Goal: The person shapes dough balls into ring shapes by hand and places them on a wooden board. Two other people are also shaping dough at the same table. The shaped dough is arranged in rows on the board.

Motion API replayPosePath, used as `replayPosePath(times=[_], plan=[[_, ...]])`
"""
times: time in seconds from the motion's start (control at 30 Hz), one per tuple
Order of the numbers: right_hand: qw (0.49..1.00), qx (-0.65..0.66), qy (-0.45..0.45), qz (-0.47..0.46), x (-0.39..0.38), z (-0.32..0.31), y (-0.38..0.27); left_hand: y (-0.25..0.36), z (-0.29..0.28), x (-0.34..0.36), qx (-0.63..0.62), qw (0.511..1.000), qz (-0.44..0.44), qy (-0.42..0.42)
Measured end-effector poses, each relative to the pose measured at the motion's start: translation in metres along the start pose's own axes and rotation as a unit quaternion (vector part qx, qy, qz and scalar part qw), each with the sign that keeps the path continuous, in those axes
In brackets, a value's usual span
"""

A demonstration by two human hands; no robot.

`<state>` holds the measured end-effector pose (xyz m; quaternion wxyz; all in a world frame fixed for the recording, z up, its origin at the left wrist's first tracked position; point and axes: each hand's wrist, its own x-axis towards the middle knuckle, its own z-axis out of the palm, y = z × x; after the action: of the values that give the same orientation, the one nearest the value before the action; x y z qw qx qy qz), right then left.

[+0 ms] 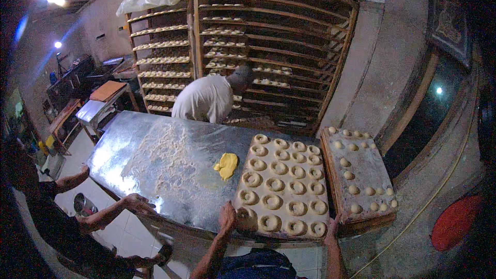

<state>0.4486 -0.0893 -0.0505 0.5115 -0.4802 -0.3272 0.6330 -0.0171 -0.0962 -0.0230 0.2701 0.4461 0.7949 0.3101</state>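
Observation:
A wooden board (pixel 283 217) lies on the right end of the metal table, set with rows of pale dough rings (pixel 273 168). My left hand (pixel 227 216) is closed on the board's near left corner. At its near right corner my right hand (pixel 333 228) grips the edge, with part of its fingers hidden. To the board's left, a lump of soft yellow fat or paste (pixel 227 165) sits on the table. Another board (pixel 367 182) stands just right of the rings, carrying round dough balls (pixel 353 189) and resting on a stack of boards.
Scattered flour marks the metal table (pixel 124 160). Behind it, a person in a white shirt (pixel 204 98) bends before a tall wooden rack (pixel 198 36) of dough pieces. Another person (pixel 67 227) stands at the left, hands near the table edge. A red round object (pixel 457 222) is far right.

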Motion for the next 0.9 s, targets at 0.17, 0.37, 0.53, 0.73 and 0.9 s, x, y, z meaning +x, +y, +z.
replayPosePath(times=[0.17,0.37,0.53,0.73,0.9], plan=[[0.979,-0.064,0.155,-0.116,-0.005,-0.021,0.055,-0.015,-0.002,-0.016,0.042,0.995,-0.089,-0.005],[0.955,-0.100,0.229,-0.163,-0.002,-0.043,0.091,-0.042,-0.008,-0.021,0.104,0.995,0.004,-0.009],[0.913,-0.292,0.171,-0.229,0.036,-0.067,0.095,-0.028,0.000,-0.004,0.039,0.994,-0.010,0.101],[0.923,-0.245,0.166,-0.246,0.113,-0.059,0.045,0.045,-0.002,0.037,0.056,0.995,-0.041,0.066],[0.934,-0.191,0.165,-0.251,0.176,-0.055,-0.003,0.089,0.019,0.072,0.103,0.990,-0.014,0.093]])
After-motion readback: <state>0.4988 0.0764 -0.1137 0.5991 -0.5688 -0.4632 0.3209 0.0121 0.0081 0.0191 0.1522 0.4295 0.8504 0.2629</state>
